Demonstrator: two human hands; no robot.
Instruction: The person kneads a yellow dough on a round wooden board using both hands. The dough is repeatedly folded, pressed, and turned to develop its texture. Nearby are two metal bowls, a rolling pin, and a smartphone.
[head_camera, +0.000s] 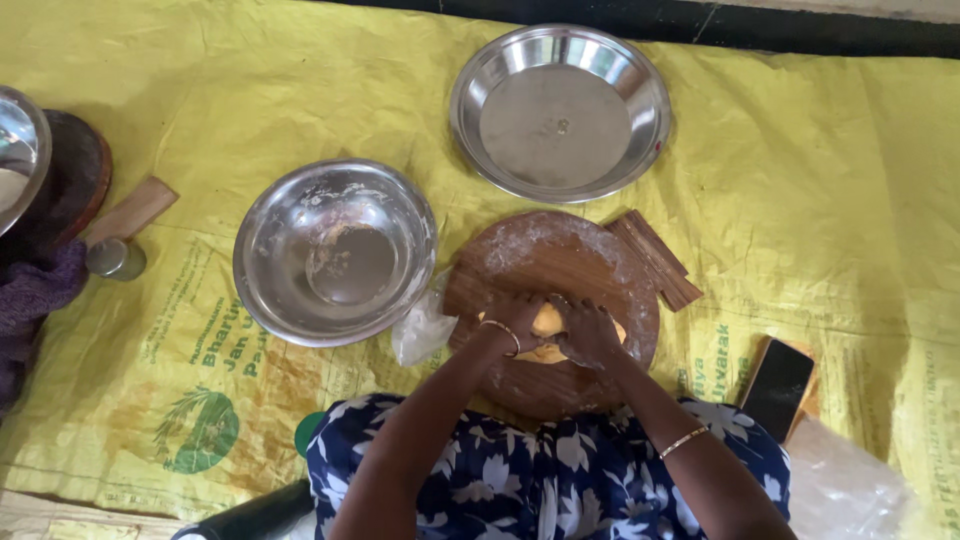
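Head view, looking straight down: both of my hands are on a piece of yellow dough (547, 322) that sits on the near half of a round wooden board (553, 268). My left hand (518, 315) curls over the dough's left side, fingers bent and pressing on it. My right hand (588, 332) curls over the right side in the same manner, fingers closed onto the dough. The two hands nearly meet, with a patch of dough showing between them and a little more below the right hand. Flour dusts the far half of the board.

Just left of the board stands a steel bowl (336, 252) with floury smears inside. A crumpled clear plastic bag (421, 328) lies between bowl and board, touching the board's edge. Beyond the board rests a shallow steel plate (560, 112). A ridged wooden piece (656, 258) lies against the board's right edge. A dark phone (777, 388) lies to the right, near my right forearm. Everything rests on a yellow woven sheet (820, 200). A gold bangle (684, 441) circles my right wrist.
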